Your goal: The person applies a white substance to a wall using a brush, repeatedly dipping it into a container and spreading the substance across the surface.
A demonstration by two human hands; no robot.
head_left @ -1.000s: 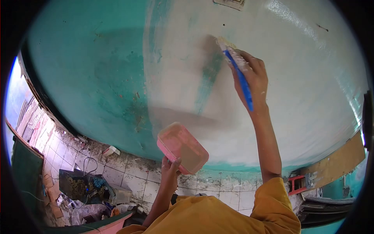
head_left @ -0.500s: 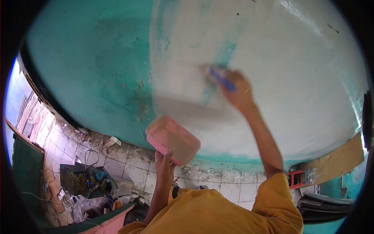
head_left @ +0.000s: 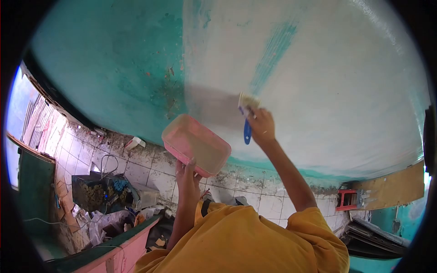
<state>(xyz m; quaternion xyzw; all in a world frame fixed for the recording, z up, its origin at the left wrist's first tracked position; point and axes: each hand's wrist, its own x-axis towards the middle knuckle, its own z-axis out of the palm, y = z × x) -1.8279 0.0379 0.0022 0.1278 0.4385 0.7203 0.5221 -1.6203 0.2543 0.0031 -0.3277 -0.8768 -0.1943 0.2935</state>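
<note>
A paintbrush [head_left: 247, 129] with a blue handle and pale bristles is gripped in my right hand [head_left: 262, 126], its bristles up against the wall. Around it the wall [head_left: 346, 91] is coated whitish, with a streaky green strip [head_left: 275, 52] showing above the bristles. To the left the wall stays green [head_left: 109, 77] with scuffed spots. My left hand [head_left: 185, 172] holds up a pink plastic tub [head_left: 219, 167] by its near side, thumb on the rim. Pale paint covers part of the tub's bottom.
Dirty white tiles [head_left: 154, 159] run along the wall's foot. At lower left are a dark patterned bag [head_left: 93, 195], plastic bags [head_left: 107, 230] and a pink-and-green edge [head_left: 123, 250]. A red stool [head_left: 347, 200] and a brown board [head_left: 391, 189] are at right.
My right hand has moved down and slightly left with the paintbrush, exposing more of the green strip. My left hand and the tub appear a little higher and further left.
</note>
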